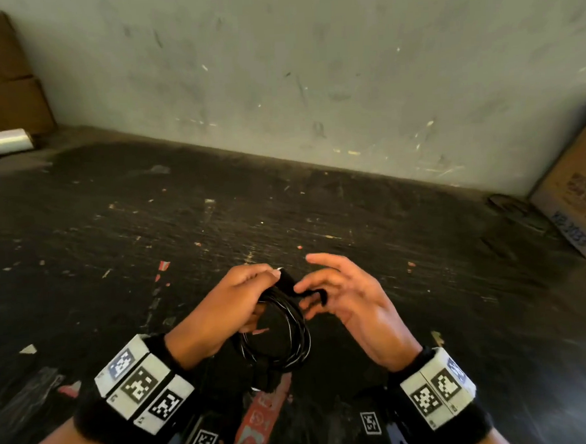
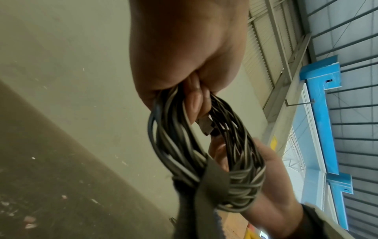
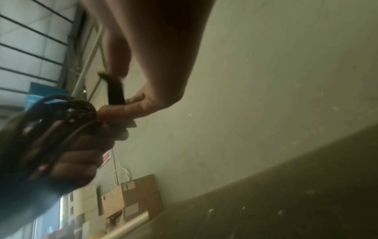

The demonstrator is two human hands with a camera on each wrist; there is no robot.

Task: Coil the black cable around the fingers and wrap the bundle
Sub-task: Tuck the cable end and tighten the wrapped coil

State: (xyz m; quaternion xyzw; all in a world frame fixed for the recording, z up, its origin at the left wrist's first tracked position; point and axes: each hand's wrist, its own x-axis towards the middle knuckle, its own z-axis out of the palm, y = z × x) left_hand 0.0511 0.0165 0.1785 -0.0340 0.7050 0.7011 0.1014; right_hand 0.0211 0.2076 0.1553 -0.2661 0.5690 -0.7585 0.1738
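Gripping the coiled black cable bundle (image 1: 283, 333) at frame centre, left hand (image 1: 221, 309) curls round its top; right hand (image 1: 348, 300) just right, pinches the flat black fabric strap (image 3: 115, 90), other fingers spread.

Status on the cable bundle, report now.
Left hand grips the coiled black cable. Right hand pinches the black strap, not yet closed round the coil. Nothing in the way.

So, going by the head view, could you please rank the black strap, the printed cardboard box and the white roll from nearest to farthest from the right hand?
1. Black strap: pinched in the right hand itself, beside the cable bundle.
2. Printed cardboard box: far right, against the wall.
3. White roll: far left corner, beyond the left hand's side.
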